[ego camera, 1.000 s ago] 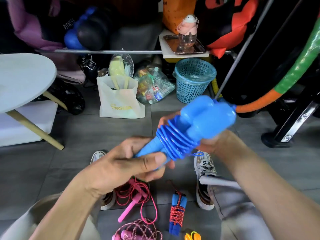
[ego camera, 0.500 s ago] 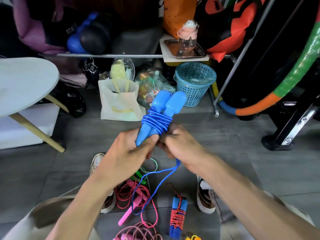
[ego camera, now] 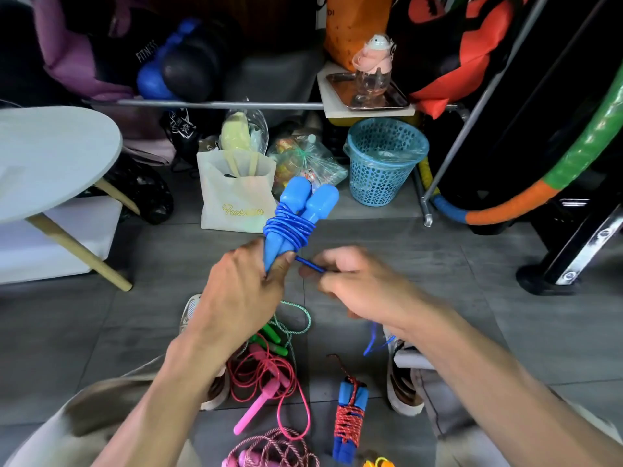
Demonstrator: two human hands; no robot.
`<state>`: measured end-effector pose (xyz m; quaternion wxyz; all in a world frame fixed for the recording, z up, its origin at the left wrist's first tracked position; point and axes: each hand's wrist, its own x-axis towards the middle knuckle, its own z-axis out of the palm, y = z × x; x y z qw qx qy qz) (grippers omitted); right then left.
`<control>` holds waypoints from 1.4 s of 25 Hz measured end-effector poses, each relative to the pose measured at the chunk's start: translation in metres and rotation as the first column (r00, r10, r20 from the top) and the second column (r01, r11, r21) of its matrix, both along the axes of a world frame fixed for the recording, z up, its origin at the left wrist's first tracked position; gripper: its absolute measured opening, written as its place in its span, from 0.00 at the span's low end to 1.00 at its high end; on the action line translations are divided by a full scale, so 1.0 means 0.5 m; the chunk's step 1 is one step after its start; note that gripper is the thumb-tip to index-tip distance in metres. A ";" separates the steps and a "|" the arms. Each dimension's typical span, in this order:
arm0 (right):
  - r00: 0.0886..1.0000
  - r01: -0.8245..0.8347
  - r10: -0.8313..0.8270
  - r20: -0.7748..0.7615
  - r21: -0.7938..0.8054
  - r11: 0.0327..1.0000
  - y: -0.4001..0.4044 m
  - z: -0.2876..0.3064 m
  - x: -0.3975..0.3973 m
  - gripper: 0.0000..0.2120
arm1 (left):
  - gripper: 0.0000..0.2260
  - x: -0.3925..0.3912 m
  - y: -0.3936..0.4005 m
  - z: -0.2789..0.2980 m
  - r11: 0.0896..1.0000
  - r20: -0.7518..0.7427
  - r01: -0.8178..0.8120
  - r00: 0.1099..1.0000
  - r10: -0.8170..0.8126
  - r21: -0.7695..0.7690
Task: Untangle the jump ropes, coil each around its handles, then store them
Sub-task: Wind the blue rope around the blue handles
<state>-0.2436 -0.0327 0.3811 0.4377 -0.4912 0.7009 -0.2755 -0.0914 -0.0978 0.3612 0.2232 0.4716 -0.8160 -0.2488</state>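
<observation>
At the left edge of the frame a round white desk [ego camera: 50,156] stands on a slanted wooden leg. Right of it, in the upper centre, a cream paper bag [ego camera: 236,197] sits on the grey floor [ego camera: 472,298] beside a tied clear plastic bag [ego camera: 303,163].

In the centre, the left hand [ego camera: 236,298] grips the lower ends of the blue handles [ego camera: 303,203], fingers curled round them. The two handles stand side by side, tilted slightly right, tops toward the paper bag. The blue rope [ego camera: 290,227] is coiled in several turns round their middle. A short length of it runs from the coil to the right hand [ego camera: 364,284], which pinches it between thumb and curled fingers; this hand is blurred. A loose blue strand shows below the right wrist.

Below the hands, on the floor: a green rope [ego camera: 286,318], a pink rope [ego camera: 263,392] lying loose, and a blue-handled rope wound in red cord [ego camera: 349,416], already coiled. At the bottom edge lies a pink-and-white rope [ego camera: 269,449].

Upper right of centre stands a blue mesh basket [ego camera: 384,163]. At the far right a hoop [ego camera: 539,193] in green, orange and blue leans against dark equipment.
</observation>
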 end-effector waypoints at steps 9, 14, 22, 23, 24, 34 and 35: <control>0.576 -0.460 0.264 -0.774 -0.040 0.887 0.018 0.036 -0.041 0.09 | 0.06 -0.020 0.047 -0.029 0.961 0.260 0.268 0.925 -0.277 0.070; 0.573 -0.442 0.241 -0.784 -0.048 0.896 0.008 0.074 -0.068 0.20 | 0.08 -0.028 0.048 -0.022 0.910 0.342 0.402 0.844 -0.413 0.104; 0.681 -0.556 0.471 -0.560 0.022 0.831 0.007 0.080 -0.064 0.23 | 0.14 -0.007 0.053 0.020 0.776 0.310 0.548 0.714 -0.628 0.311; 0.717 -0.568 0.512 -0.472 0.028 0.822 0.007 0.079 -0.068 0.21 | 0.15 -0.004 0.053 0.026 0.734 0.241 0.575 0.703 -0.669 0.362; 0.747 -0.585 0.561 -0.356 0.050 0.810 0.008 0.082 -0.071 0.20 | 0.16 0.000 0.055 0.030 0.682 0.151 0.604 0.693 -0.705 0.412; 0.839 0.095 -0.085 0.537 0.009 0.995 0.007 0.001 -0.071 0.24 | 0.05 0.009 0.085 0.064 0.504 -0.722 0.779 0.585 -0.369 0.374; 0.862 0.065 -0.021 0.506 -0.070 0.995 0.003 -0.001 -0.056 0.24 | 0.08 0.013 0.069 0.059 0.631 -0.709 0.681 0.647 -0.281 0.371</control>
